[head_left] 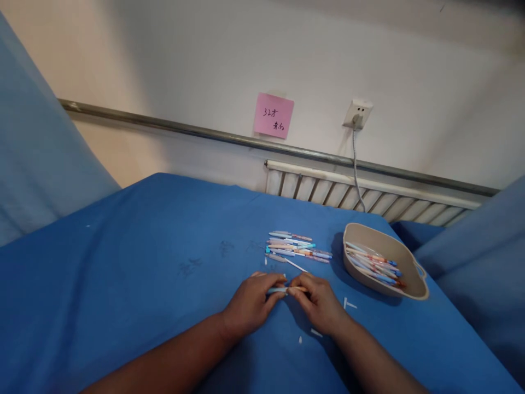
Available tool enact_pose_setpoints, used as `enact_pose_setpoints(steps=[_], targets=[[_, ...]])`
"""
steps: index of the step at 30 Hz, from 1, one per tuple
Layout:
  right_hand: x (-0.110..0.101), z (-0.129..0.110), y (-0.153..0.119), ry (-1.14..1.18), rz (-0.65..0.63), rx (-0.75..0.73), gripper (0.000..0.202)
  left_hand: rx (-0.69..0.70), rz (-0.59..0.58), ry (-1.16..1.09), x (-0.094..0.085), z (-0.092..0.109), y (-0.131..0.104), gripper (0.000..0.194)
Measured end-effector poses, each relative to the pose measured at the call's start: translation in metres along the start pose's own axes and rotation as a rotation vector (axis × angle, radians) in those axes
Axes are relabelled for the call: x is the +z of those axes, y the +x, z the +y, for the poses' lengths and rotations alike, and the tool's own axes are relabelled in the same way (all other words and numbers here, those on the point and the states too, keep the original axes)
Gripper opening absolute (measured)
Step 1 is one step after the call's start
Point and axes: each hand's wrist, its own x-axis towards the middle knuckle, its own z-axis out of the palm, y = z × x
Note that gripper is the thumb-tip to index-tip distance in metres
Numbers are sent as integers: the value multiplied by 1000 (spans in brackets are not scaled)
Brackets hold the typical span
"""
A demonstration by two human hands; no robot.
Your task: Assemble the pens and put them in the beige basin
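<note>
Left hand (251,302): from my remote seat I am seeing its thumb and fingers pinching the pale blue end of a blue-and-orange pen (277,290), closing down to the width of the barrel

Right hand (320,306): I am watching its thumb and curled fingers gripping the orange side of the same pen, the fingertips sitting just beside those of the left hand

Pen in hand: it is lying about level between both hands, over the blue cloth (143,246); I am not managing to tell whether its parts are joining under the fingertips

Row of pens (297,246): they are lying close together just beyond the hands, mostly running left to right

White stick (296,266): it is slanting from the row toward the right hand

Beige basket (413,269): it is standing right of the row and holding a heap of pens (371,264)

White scraps: I am spotting a T-shaped piece (348,304) between the right hand and the basket, a short piece (316,332) beside the right wrist and a small tip (300,340) nearer me

Wall: a pink sticky note (273,115) is hanging above the radiator (320,189)
</note>
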Motion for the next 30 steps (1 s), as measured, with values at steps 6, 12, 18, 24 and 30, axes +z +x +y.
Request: enact_pose_setpoints(steps=[6, 12, 18, 24, 30], targets=[[0, -2, -1, 49, -1, 53, 17, 8, 16, -2, 2, -3, 0, 25], [1, -1, -1, 10, -14, -3, 19, 35, -6, 30, 1, -2, 0, 26], [1, 0, -2, 7, -3, 51, 19, 60, -8, 52, 1, -1, 1, 25], [1, 0, -2, 51, 19, 56, 8, 48, -13, 61, 0, 0, 1, 24], [2, 2, -1, 10, -17, 44, 12, 118, -28, 117, -2, 2, 0, 25]])
